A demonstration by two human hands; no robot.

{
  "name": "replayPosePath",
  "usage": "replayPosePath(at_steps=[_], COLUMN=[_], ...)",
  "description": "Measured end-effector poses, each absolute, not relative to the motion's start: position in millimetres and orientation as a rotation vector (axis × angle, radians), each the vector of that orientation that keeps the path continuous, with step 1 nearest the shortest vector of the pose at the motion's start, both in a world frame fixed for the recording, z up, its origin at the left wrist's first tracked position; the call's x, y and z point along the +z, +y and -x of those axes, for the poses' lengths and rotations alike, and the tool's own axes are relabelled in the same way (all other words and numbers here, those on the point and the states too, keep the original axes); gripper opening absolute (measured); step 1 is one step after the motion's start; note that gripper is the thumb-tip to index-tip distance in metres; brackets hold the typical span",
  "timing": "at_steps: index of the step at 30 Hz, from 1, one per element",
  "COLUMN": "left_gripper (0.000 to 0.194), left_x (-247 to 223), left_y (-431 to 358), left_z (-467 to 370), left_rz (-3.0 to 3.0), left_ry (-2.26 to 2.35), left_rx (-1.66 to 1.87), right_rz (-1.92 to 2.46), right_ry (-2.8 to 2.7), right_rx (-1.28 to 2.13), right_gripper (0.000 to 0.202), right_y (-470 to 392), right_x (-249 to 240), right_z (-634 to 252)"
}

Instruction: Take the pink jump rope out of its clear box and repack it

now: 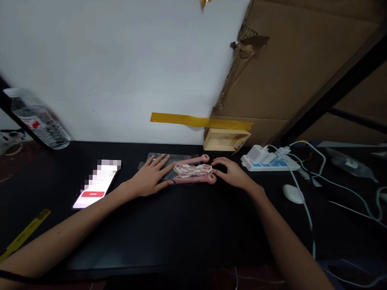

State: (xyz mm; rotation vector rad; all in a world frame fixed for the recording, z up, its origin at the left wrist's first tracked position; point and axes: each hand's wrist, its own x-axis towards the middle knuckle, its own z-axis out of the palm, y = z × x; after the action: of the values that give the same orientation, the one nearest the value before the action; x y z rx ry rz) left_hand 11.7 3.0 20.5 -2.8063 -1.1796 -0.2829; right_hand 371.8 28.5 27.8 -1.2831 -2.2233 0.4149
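My left hand (150,177) lies flat with fingers spread on clear plastic packaging (177,158) on the black table. To its right are two long pink sticks (193,160) with rounded ends, each bearing a small square mark. Between the sticks lies a cluster of small white and pink pieces (192,170); whether it is inside the plastic I cannot tell. My right hand (233,172) is at the cluster's right end, fingers bent and apart, fingertips at or touching its edge. Nothing is visibly gripped in either hand.
A lit phone (98,186) lies left of my left hand. A water bottle (38,118) leans at the far left. Behind the packaging stands a shallow tan box (225,139). To the right are a white power strip (269,159), a white mouse (292,193) and loose cables (308,216).
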Motion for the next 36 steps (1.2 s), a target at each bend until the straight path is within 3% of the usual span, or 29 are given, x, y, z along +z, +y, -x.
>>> replayPosePath(at_steps=[5, 12, 20, 29, 36], left_gripper=[0.065, 0.066, 0.065, 0.062, 0.042], left_x=[23.5, 28.4, 28.3, 20.5, 19.7], left_y=[1.6, -2.0, -7.5, -1.2, 9.5], left_z=[-12.8, -15.4, -21.4, -22.1, -17.4], left_rz=[2.802, 2.843, 2.787, 2.725, 2.629], left_ry=[-1.162, -1.093, -1.130, -1.271, -1.407], left_rx=[-0.281, -0.296, -0.220, -0.415, -0.551], right_rz=[1.129, 1.262, 1.182, 1.112, 1.285], right_ry=[-2.327, -2.514, -2.470, -2.478, -2.414], right_rx=[0.488, 0.326, 0.298, 0.351, 0.267], right_gripper=[0.070, 0.094, 0.082, 0.072, 0.071], right_y=[20.5, 15.6, 11.7, 21.5, 30.5], right_x=[29.2, 20.3, 21.7, 10.7, 21.8], right_z=[-363.0, -353.8, -342.0, -346.2, -369.9])
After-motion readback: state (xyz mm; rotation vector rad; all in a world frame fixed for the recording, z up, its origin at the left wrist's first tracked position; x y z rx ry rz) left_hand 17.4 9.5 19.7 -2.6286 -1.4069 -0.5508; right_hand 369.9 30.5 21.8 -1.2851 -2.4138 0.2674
